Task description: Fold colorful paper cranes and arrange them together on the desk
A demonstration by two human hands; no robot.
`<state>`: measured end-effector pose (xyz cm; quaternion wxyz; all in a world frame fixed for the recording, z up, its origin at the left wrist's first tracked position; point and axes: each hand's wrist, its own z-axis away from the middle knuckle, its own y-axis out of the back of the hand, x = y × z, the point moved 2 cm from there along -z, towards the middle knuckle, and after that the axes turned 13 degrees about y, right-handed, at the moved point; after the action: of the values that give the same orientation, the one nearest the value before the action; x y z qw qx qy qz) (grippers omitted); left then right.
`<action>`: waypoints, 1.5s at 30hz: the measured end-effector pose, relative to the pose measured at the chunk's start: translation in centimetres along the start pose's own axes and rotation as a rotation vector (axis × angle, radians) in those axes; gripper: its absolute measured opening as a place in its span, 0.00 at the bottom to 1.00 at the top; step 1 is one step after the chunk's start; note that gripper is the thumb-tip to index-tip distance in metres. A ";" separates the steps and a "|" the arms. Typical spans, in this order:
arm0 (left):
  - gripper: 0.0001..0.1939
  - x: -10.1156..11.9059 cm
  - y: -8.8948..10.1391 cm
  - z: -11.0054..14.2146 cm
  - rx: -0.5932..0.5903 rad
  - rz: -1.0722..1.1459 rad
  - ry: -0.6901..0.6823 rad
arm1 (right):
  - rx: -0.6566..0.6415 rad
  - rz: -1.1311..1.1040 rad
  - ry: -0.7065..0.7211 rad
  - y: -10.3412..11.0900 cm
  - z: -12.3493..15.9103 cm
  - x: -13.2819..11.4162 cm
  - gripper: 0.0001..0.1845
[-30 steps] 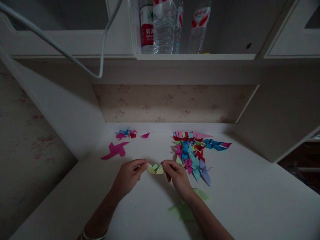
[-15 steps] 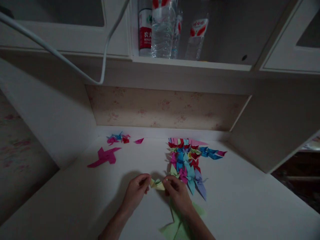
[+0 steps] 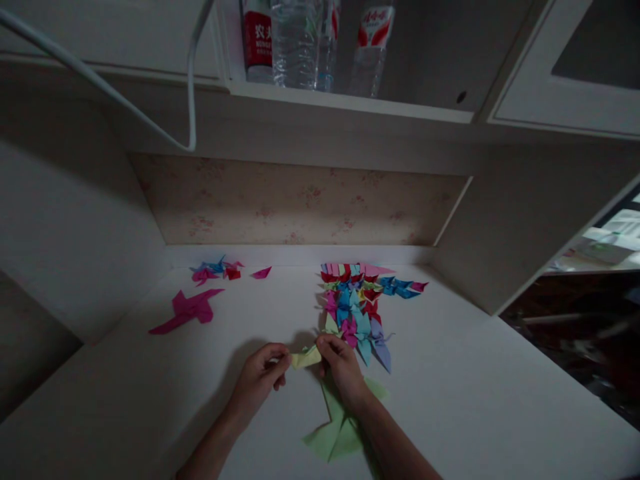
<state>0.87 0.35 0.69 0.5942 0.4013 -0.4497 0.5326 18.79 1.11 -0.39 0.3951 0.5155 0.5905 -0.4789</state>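
Note:
A small pale yellow folded paper [image 3: 306, 359] hangs just above the white desk [image 3: 465, 393], pinched at both ends. My left hand [image 3: 259, 377] grips its left end with thumb and fingers closed. My right hand [image 3: 339, 363] pinches its right end. Under my right forearm lies a light green sheet of paper [image 3: 336, 430]. Just beyond my right hand lies a pile of colourful folded paper cranes [image 3: 357, 303].
A magenta folded shape [image 3: 187, 310] lies at the left, with a few small folded pieces [image 3: 216, 270] behind it near the back wall. Water bottles [image 3: 300, 40] stand on the shelf overhead. A white cable [image 3: 190, 87] hangs at upper left.
The view has shifted right and the hands have drawn nearer. The yellow paper, spread between both hands before, now looks flatter and narrower.

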 end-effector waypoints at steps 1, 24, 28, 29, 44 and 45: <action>0.16 -0.1 -0.1 0.0 -0.017 0.000 0.000 | 0.003 -0.008 0.001 0.0 0.0 0.0 0.16; 0.14 -0.7 0.2 0.0 0.008 -0.097 -0.050 | -0.031 0.069 0.058 0.2 -0.2 0.0 0.18; 0.15 -0.9 0.0 0.0 0.014 -0.114 -0.029 | 0.015 0.102 0.063 0.4 -0.3 0.0 0.18; 0.15 -0.9 0.0 0.0 0.009 -0.113 -0.023 | 0.022 0.106 0.060 0.4 -0.3 0.0 0.18; 0.14 -1.0 -0.5 0.2 -0.009 -0.139 -0.042 | 0.079 -0.028 -0.035 0.5 -0.5 0.6 0.11; 0.14 -1.0 -0.6 0.2 -0.004 -0.133 -0.044 | 0.084 -0.038 -0.037 0.5 -0.5 0.6 0.10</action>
<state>1.39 -0.11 -0.19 0.6189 0.4407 -0.4362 0.4821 19.23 1.73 -0.89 0.3747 0.5115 0.5724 -0.5200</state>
